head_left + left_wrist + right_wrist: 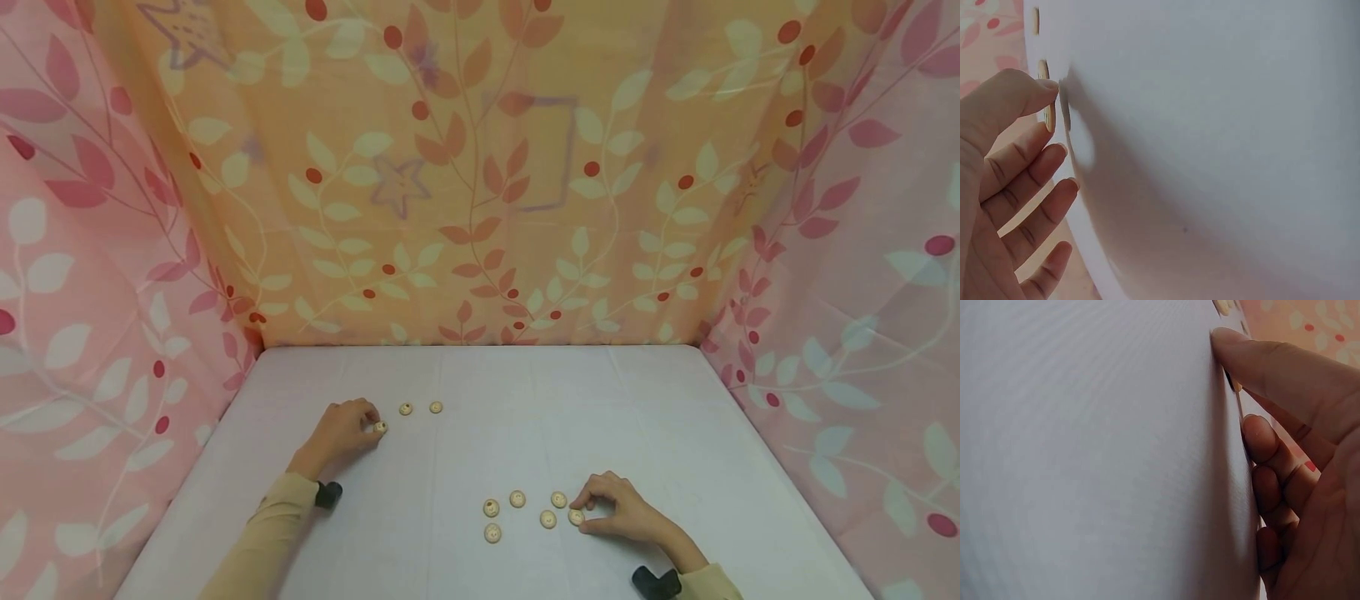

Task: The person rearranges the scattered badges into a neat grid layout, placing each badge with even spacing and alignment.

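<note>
Nine round, button-like discs are spread over the worktop (675,417), cream in tone, with rimmed edges and small dark marks near their middles. At the far left, the left hand (339,433) pinches the left disc (381,427), its grip together on the rim between thumb and fingertip; two far discs (406,409) lie just beyond, to the right. Nearer the front edge, the right hand (621,512) has its grip clamped, thumb and forefinger, on the right disc (576,517), with five near discs (548,520) close by on its left. The worktop's covering is pale, smooth and faintly creased; thin leaf-printed fabric (465,208) (orange behind, pink at the sides) walls it round.

From the left wrist, the left disc shows thin and edge-on, its face unreadable. From the right wrist, the thumb hides much of the scene, leaving only slivers of discs. The marks are too small to make out, and the beige sleeves (266,521) run out of frame.
</note>
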Demonstrator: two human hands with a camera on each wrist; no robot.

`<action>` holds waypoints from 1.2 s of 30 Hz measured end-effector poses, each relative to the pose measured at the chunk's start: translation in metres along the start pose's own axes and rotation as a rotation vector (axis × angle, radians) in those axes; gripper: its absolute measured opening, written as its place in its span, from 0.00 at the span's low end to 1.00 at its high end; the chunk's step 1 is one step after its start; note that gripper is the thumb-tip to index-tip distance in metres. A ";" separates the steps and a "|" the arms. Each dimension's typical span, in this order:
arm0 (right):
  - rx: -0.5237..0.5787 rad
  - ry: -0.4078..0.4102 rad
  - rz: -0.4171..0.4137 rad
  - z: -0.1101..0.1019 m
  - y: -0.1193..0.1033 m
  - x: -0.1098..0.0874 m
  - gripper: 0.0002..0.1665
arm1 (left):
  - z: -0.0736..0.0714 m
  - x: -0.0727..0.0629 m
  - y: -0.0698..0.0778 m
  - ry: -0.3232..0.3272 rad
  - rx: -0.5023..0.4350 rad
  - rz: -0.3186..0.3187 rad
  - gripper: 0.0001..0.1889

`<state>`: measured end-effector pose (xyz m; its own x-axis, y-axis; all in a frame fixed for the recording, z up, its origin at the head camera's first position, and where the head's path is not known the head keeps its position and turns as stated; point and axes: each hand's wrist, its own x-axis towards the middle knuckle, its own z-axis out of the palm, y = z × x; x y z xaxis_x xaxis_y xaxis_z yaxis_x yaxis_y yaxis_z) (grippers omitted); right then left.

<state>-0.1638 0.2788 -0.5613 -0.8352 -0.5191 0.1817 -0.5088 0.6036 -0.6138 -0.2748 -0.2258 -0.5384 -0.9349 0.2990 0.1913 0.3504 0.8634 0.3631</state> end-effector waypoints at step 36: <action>0.001 -0.016 0.013 -0.002 -0.001 -0.001 0.14 | -0.007 0.022 -0.021 -0.043 -0.039 -0.148 0.12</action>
<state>-0.1632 0.2796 -0.5590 -0.8382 -0.5210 0.1611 -0.4976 0.6101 -0.6166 -0.3019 -0.2401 -0.5356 -0.9778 0.1874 0.0938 0.2096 0.8833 0.4194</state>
